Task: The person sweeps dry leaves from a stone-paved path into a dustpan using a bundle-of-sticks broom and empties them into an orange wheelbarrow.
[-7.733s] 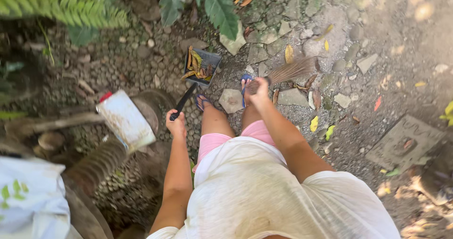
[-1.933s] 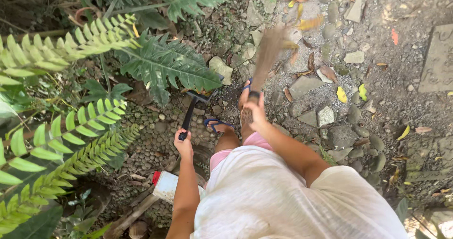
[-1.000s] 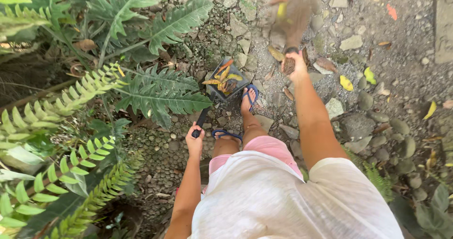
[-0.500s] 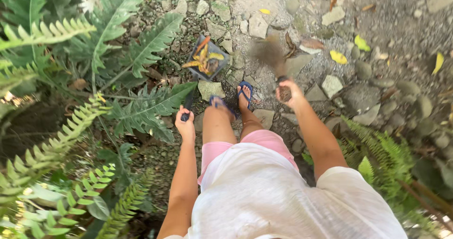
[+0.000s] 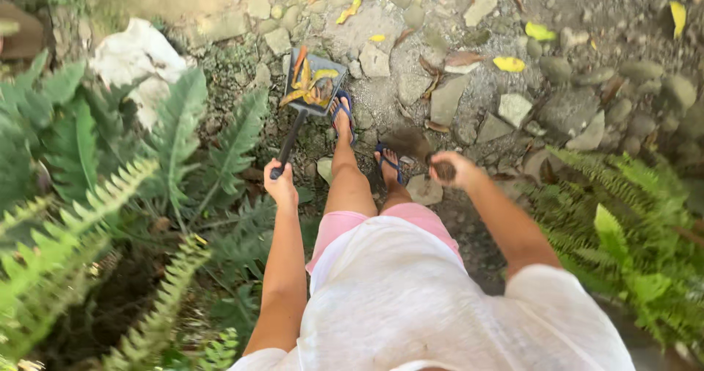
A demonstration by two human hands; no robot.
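Since half a second ago you have stepped on along the path: your left foot now leads, the ferns have slid to your eight o'clock, and a crumpled white sheet [image 5: 139,56] has come into view at eleven o'clock.

Largest first: the stone and gravel path [image 5: 572,70] fills the upper half of the view, with fern fronds [image 5: 88,195] crowding it at nine o'clock and more greenery at four o'clock. Yellow and brown fallen leaves [image 5: 509,64] still lie scattered across the stones from twelve to two o'clock, so by the look of it that stretch is unswept.

Your left hand [image 5: 281,187] has a closed grip on the end of the black handle of the dustpan [image 5: 314,83], which sits out at twelve o'clock just beside your left foot. It already carries a small heap of yellow and orange leaves, so some gathering is done.

Your right hand [image 5: 456,170] has its grip wrapped round the bound neck of a short hand broom [image 5: 412,142], bristles blurred and pointing toward your right foot, low over the stones.
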